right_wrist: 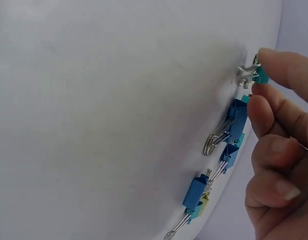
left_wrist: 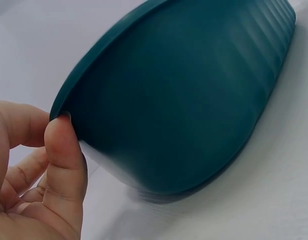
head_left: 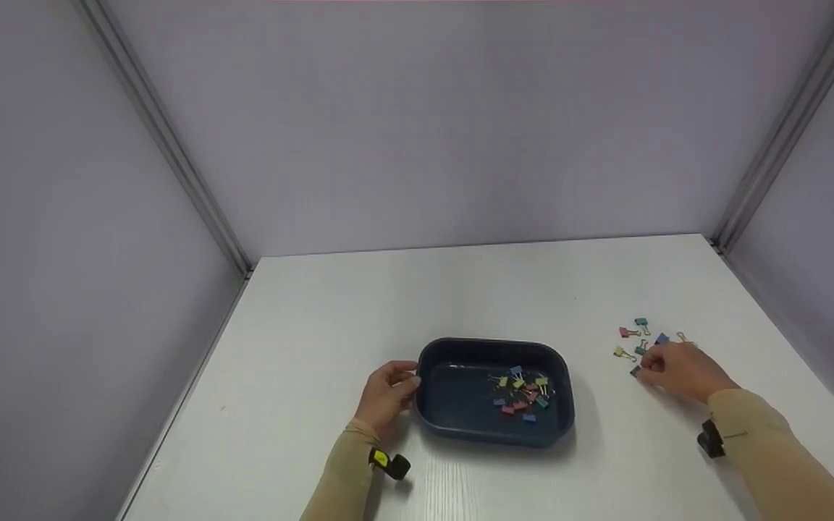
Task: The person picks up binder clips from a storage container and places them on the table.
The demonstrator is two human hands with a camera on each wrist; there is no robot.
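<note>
On the white table stands a dark blue-green plastic tray (head_left: 453, 401), its right part holding several small coloured binder clips (head_left: 529, 418). My left hand (head_left: 386, 396) pinches the tray's left rim between thumb and finger, which the left wrist view shows close up. Over at the right, my right hand (head_left: 688, 373) pinches a teal binder clip (right_wrist: 262, 75) between thumb and index finger, its wire handles poking out. Its other fingers are curled. Blue binder clips (right_wrist: 195, 192) lie beside and below that hand in the right wrist view.
Around the right fingertips lie loose clips: a red clip (head_left: 627, 332), a yellow clip (head_left: 620, 352), a teal clip (head_left: 641, 322) and a blue clip (head_left: 662, 338). Pale panels enclose the white table (head_left: 330, 311) at the back and both sides.
</note>
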